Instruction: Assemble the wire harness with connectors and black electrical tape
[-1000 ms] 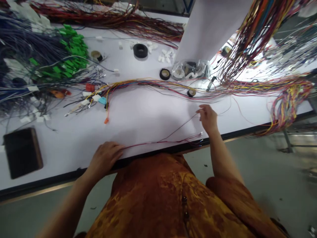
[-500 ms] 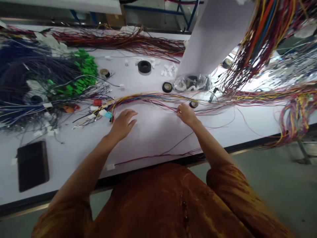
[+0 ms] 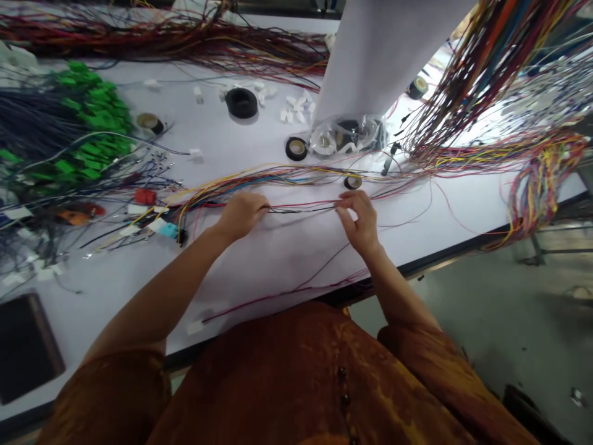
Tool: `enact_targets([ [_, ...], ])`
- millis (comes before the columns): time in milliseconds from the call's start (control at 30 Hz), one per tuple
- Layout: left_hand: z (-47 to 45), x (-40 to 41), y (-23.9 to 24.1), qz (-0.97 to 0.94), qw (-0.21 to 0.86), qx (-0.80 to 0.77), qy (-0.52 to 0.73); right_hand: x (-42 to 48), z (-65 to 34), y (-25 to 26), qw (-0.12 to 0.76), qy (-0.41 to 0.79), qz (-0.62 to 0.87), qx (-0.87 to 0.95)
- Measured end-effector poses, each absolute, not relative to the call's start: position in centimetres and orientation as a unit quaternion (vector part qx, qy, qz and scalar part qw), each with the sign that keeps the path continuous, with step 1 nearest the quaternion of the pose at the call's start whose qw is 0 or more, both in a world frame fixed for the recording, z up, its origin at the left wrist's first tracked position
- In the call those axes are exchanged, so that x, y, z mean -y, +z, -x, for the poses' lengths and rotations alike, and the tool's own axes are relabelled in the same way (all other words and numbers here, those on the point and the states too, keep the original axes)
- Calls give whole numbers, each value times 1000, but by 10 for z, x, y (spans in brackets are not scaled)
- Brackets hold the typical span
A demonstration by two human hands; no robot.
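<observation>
My left hand [image 3: 241,214] and my right hand [image 3: 360,219] are both closed on a thin red and black wire pair [image 3: 301,207] stretched taut between them over the white table [image 3: 259,259]. Just behind the hands lies a long multicoloured wire harness [image 3: 287,176] that ends at the left in white, teal and red connectors [image 3: 157,219]. A separate thin red wire with a white connector [image 3: 259,296] lies along the near table edge.
Green connectors on dark blue wires [image 3: 88,133] fill the left side. Black tape rolls [image 3: 241,102] [image 3: 296,148] and a clear plastic bag [image 3: 347,133] sit behind the harness. Hanging wire bundles [image 3: 467,80] crowd the right. A black pad [image 3: 23,346] lies at the near left.
Both hands reached from the near table edge to the harness, and now they pinch a wire pair pulled out from it and held taut. The red wire stays at the near edge.
</observation>
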State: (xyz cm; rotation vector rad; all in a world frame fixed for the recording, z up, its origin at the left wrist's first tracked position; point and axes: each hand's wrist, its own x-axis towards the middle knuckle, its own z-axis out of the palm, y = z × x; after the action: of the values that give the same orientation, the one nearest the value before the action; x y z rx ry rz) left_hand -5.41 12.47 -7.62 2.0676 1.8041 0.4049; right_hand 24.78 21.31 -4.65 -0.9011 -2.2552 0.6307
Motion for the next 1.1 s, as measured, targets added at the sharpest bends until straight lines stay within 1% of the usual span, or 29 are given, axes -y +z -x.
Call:
enact_targets([
  [33,55,-124,-76,-723,205,-639,165,-207,-244,-49,295,251,317,866],
  [100,57,-123,-76,-695,238,-648,200,-198,-229,-58,206,271,290,895],
  [167,58,-125,-77,-670,256,-660,224,-193,-210,-69,124,263,305,907],
  [200,58,-125,-77,-661,265,-662,233,-193,-201,-73,101,252,321,907],
  [300,63,-127,-81,-651,305,-649,251,-196,-183,-76,73,227,346,907],
  [400,75,-126,-84,-655,333,-638,228,-193,-183,-63,19,249,336,908],
  [467,86,-125,-85,-671,304,-650,188,-186,-194,-50,-13,285,338,897],
  [500,92,-125,-85,-682,275,-657,164,-182,-201,-44,-16,305,341,889],
  [600,110,-125,-84,-710,203,-665,113,-176,-226,-26,21,383,310,870],
  [700,126,-129,-82,-702,205,-673,110,-183,-254,-12,88,485,262,829],
  [833,143,-142,-76,-667,190,-712,112,-198,-283,-5,233,592,336,694],
  [867,144,-144,-72,-661,183,-719,112,-199,-287,-7,254,600,361,668],
  [900,144,-146,-68,-662,177,-719,115,-199,-289,-10,249,597,379,662],
  [933,142,-145,-62,-669,171,-713,124,-198,-290,-14,218,585,389,677],
  [1033,123,-126,-44,-697,155,-683,150,-188,-287,-27,43,526,384,758],
  [1100,104,-104,-38,-674,125,-717,129,-181,-280,-36,-18,515,368,774],
])
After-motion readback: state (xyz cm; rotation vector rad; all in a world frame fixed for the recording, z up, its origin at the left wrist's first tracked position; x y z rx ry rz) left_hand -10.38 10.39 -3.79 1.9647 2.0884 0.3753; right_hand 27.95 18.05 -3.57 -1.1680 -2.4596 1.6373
